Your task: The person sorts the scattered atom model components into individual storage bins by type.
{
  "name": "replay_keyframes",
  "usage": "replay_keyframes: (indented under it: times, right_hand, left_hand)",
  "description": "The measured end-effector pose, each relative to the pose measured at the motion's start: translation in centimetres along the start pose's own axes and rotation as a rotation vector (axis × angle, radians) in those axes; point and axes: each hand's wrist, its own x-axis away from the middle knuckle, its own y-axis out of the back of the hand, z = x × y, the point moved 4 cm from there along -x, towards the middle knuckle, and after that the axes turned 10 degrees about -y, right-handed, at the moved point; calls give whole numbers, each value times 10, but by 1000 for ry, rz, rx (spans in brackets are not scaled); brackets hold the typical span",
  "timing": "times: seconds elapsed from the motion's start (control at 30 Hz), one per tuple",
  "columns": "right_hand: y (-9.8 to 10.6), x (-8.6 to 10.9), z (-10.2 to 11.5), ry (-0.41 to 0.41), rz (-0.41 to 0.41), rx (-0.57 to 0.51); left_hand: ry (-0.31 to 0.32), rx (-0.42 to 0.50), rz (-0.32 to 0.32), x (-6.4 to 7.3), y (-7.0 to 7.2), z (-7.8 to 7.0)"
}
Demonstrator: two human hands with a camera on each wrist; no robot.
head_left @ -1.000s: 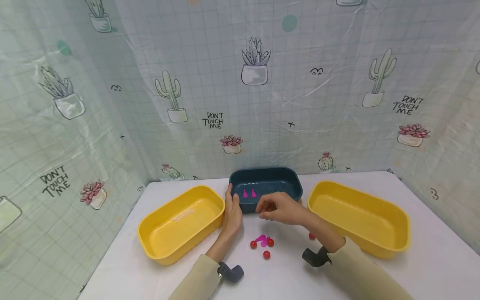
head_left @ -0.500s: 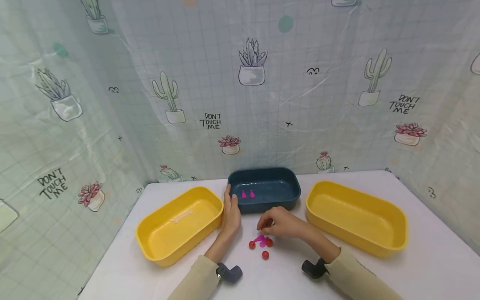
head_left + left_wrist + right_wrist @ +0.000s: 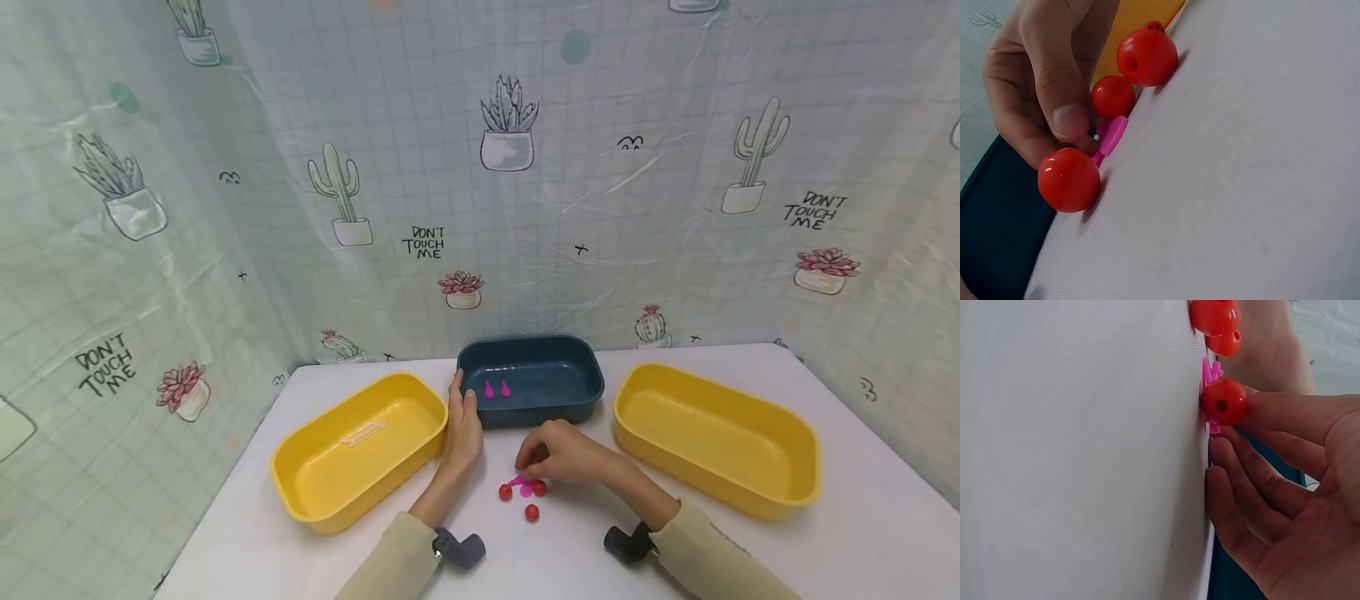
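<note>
My left hand rests with straight fingers along the left end of the dark blue tray. My right hand is lowered to the tabletop in front of that tray. Its thumb and fingertips are at the small pink pear-shaped pieces; a red ball partly hides the contact, so I cannot tell whether a piece is pinched. Around the pieces lie red balls with holes, one left, one right, one nearer. Two more pink pieces lie inside the blue tray.
A yellow tray stands on the left with thin pale sticks in it. Another yellow tray stands at the right, close to my right forearm. A patterned curtain rises behind the white table.
My right hand has come down from the blue tray's front edge to the pink pieces. A red ball seen earlier by the right forearm is now hidden. My left hand stays put.
</note>
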Motion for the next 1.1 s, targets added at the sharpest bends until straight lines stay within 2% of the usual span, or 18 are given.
replay_keyframes:
  times: [0.7,1.1]
  right_hand:
    - [-4,2,-1,-5,15,-5]
    - [-5,2,1,-43,8,-30]
  left_hand:
    - [-24,4,4,0,-1,3]
    - [-16,5,14,0,-1,3]
